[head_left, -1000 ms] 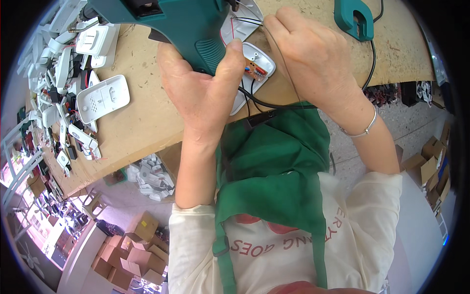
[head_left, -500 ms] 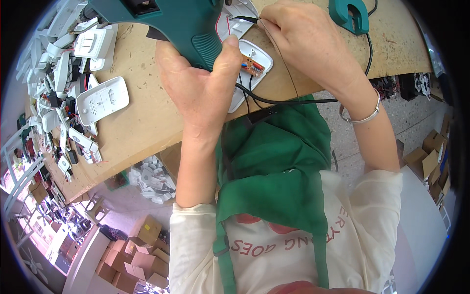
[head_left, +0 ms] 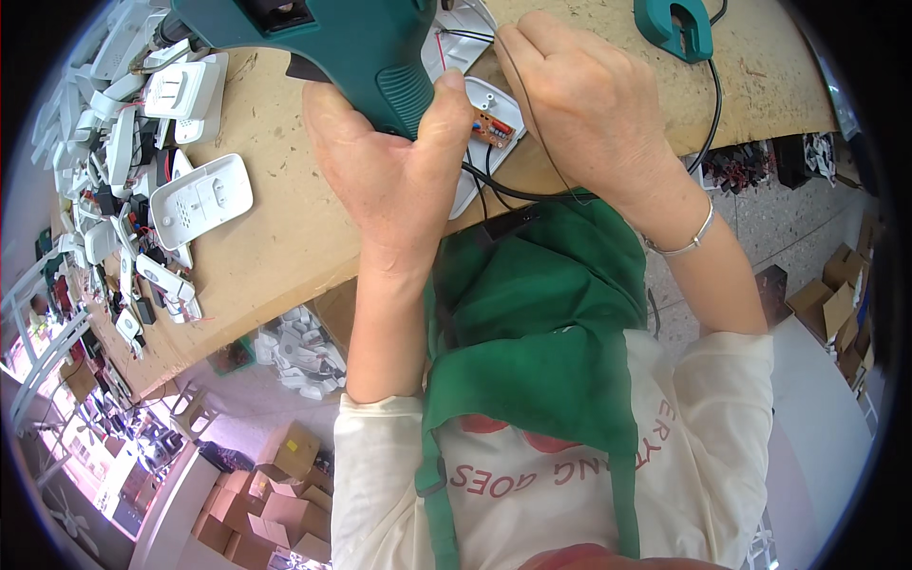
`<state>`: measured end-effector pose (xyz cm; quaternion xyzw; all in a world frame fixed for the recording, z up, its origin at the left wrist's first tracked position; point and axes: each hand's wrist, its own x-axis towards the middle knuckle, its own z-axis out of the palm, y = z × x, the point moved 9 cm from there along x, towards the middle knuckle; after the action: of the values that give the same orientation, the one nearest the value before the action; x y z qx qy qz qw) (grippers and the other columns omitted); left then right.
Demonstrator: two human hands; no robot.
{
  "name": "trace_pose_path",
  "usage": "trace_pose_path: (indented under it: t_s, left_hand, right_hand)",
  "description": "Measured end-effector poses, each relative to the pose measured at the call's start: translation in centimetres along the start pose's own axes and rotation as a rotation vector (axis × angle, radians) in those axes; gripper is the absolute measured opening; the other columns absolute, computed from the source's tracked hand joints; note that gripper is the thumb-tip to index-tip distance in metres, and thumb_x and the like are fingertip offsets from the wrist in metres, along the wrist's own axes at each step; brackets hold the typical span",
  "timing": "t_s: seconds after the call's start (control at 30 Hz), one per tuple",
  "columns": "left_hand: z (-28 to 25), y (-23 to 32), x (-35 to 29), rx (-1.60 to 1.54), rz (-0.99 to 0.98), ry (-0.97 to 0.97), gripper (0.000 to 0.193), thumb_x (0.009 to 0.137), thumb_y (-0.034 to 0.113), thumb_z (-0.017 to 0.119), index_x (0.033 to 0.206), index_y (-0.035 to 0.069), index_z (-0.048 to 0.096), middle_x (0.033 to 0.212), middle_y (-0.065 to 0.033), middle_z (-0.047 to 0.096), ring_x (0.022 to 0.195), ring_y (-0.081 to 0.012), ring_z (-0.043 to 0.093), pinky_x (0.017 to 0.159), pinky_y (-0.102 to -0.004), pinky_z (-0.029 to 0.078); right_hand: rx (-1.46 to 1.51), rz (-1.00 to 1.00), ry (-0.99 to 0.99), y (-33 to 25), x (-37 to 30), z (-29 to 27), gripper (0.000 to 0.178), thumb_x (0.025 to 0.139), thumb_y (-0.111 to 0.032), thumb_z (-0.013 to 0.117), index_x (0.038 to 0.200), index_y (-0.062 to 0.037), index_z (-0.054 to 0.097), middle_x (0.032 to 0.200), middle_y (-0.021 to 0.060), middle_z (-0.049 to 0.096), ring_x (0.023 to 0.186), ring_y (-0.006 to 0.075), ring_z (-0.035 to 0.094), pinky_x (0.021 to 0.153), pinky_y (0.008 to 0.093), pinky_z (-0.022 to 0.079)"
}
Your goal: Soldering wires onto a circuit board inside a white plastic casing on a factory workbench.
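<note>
While the left hand (head_left: 388, 176) wraps around the handle of the teal tool (head_left: 366, 52) above the bench (head_left: 294, 142), the right hand (head_left: 584, 109) appears closed on a thin dark strand (head_left: 534, 119), fingertips hidden. The black cord (head_left: 521, 196), drooping near the bench's front edge, could snag and jerk the tool into the circuit board (head_left: 493, 127) between the hands.

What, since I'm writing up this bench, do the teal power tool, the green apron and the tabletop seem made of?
Teal power tool: probably moulded plastic, fairly matte, judging by its ridged grip.
Green apron: matte cloth, shown by soft folds; the fibre is unclear.
Tabletop: perhaps wood or fibreboard, dull tan with dark scuffs.
</note>
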<state>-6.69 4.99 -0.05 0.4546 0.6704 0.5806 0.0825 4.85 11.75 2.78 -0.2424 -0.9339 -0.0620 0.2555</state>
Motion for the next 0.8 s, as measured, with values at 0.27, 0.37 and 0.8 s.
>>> trace_pose_path:
  t_s: [0.27,0.37,0.8]
  left_hand:
    - [-0.5,-0.1,-0.1,-0.037,-0.05,0.054,0.034,0.078,0.012,0.075,0.103,-0.003,0.058,0.083,0.0004,0.054,0.072,-0.007,0.049,0.067,-0.0216,0.042]
    - [-0.1,-0.2,-0.1,0.011,-0.095,0.029,0.038,0.072,0.015,0.076,0.098,0.0,0.053,0.089,-0.0099,0.052,0.08,-0.0226,0.052,0.071,-0.0363,0.043]
    - [-0.4,-0.6,-0.3,0.053,-0.124,0.035,0.039,0.071,0.015,0.075,0.099,0.0,0.052,0.092,-0.0117,0.05,0.085,-0.0261,0.051,0.077,-0.0384,0.042]
  right_hand:
    - [0.244,0.058,-0.379,0.9,2.4,1.0,0.008,0.074,-0.006,0.056,0.072,-0.0012,0.062,0.074,0.0196,0.062,0.074,0.0365,0.062,0.065,0.0432,0.05]
    - [0.298,-0.029,-0.344,2.3,3.1,1.3,0.008,0.073,-0.005,0.055,0.073,-0.0003,0.062,0.076,0.0193,0.062,0.078,0.0368,0.062,0.068,0.0436,0.05]
    - [0.167,-0.044,-0.261,1.6,1.9,0.7,0.004,0.073,-0.007,0.058,0.073,-0.0029,0.057,0.072,0.0132,0.058,0.065,0.0319,0.061,0.056,0.0403,0.049]
